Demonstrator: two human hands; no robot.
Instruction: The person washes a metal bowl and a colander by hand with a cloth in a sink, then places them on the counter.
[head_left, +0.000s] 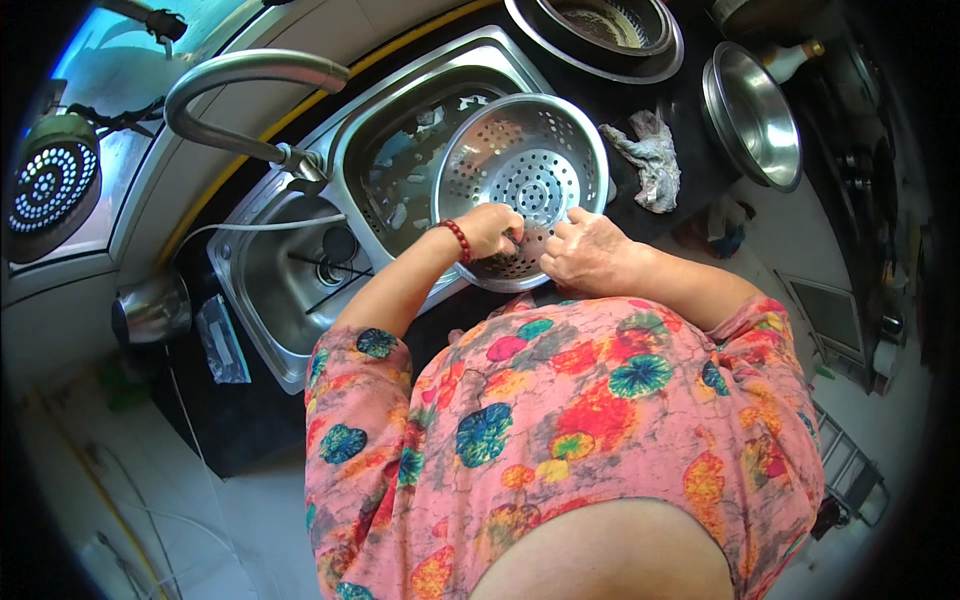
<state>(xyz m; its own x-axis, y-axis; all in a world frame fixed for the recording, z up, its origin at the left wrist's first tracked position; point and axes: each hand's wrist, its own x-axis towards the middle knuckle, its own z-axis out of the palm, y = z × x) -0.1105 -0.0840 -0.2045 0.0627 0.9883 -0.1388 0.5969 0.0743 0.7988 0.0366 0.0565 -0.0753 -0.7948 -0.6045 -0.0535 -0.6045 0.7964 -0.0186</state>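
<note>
A stainless steel colander (525, 142) is tilted over the near right side of the large sink basin (349, 176), its perforated inside facing me. My left hand (489, 231), with a red bead bracelet (457, 240) on the wrist, is inside the colander near its lower wall. Its curled fingers press a small dark scouring pad (504, 256) on the metal; most of the pad is hidden. My right hand (589, 247) grips the colander's near right rim, knuckles up. Murky water (405, 169) with pale floating scraps lies in the basin.
A curved faucet (255, 64) arches over the divider beside a smaller basin (281, 255). A crumpled grey cloth (649, 161) lies right of the colander. Steel bowls (754, 116) stand farther right, nested pans (600, 37) behind. A plastic packet (221, 341) and a metal pot (154, 307) are left.
</note>
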